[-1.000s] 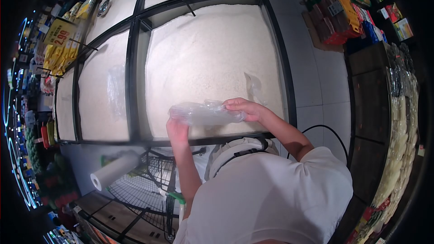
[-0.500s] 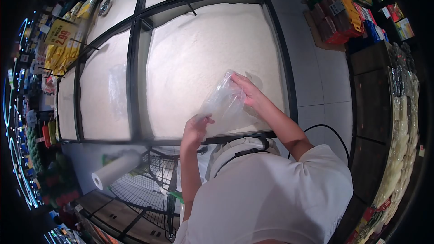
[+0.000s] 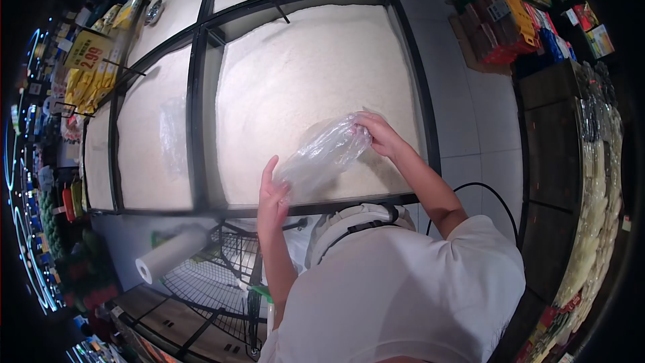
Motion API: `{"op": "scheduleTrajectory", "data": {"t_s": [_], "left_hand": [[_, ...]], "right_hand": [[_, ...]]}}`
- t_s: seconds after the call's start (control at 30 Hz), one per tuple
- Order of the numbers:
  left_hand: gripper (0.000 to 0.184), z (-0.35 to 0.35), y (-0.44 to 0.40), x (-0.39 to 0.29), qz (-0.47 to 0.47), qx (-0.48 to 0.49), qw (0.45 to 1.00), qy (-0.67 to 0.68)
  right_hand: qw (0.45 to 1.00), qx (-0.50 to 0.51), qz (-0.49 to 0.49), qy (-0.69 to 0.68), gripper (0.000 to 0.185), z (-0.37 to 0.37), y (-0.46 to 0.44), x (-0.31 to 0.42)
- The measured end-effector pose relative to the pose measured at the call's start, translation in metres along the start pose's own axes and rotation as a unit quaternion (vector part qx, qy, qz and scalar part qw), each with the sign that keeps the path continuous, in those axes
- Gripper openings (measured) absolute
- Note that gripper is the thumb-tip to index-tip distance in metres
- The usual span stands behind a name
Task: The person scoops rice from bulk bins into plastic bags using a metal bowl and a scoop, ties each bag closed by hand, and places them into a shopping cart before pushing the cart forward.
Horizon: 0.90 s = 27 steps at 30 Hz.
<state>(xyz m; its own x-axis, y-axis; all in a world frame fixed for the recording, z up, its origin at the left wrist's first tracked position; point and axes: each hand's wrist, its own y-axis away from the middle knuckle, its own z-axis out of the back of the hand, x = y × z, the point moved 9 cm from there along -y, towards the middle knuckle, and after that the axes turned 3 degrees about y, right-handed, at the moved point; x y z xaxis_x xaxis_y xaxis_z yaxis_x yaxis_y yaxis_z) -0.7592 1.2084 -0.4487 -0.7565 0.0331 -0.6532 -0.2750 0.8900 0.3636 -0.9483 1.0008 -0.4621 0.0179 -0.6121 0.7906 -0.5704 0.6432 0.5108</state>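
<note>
A clear plastic bag (image 3: 324,152) is stretched slantwise between my hands above a bin of pale, fine grain that looks like rice (image 3: 302,67). My right hand (image 3: 377,134) pinches its upper right end, where the film is bunched up. At the lower left end, my left hand (image 3: 273,196) has its index finger pointing up while the other fingers are curled against the film. Both hands are over the near part of the bin, inside its black frame (image 3: 418,87).
More grain bins lie left and beyond, one with a clear plastic sheet (image 3: 173,136) on it. Price signs (image 3: 89,51) stand on rods. Below left are a white roll (image 3: 171,255) and a wire cart (image 3: 215,275). Packaged goods (image 3: 594,202) fill shelves at right.
My hands have moved farther apart, drawing the bag longer. The right hand shifted right and slightly down; the left moved left, and its index finger straightened upward.
</note>
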Motion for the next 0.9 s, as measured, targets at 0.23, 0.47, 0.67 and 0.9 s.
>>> {"op": "scheduleTrajectory", "data": {"t_s": [0.23, 0.47, 0.67, 0.9], "left_hand": [[0.048, -0.037, -0.009, 0.004, -0.151, 0.096, 0.86, -0.479], [0.042, -0.033, -0.024, 0.027, -0.07, -0.027, 0.863, -0.499], [0.032, 0.016, -0.017, 0.025, -0.071, -0.073, 0.952, -0.289], [0.023, 0.019, -0.012, 0.023, -0.115, -0.102, 0.968, -0.199]], "right_hand": [[1.0, 0.025, -0.013, 0.003, 0.022, -0.028, -0.002, 0.001], [0.982, 0.086, -0.076, 0.148, 0.025, -0.061, 0.016, -0.029], [0.971, 0.046, 0.0, 0.233, 0.026, -0.002, 0.018, 0.005], [0.829, -0.156, 0.129, 0.521, 0.056, 0.051, 0.012, 0.023]]}}
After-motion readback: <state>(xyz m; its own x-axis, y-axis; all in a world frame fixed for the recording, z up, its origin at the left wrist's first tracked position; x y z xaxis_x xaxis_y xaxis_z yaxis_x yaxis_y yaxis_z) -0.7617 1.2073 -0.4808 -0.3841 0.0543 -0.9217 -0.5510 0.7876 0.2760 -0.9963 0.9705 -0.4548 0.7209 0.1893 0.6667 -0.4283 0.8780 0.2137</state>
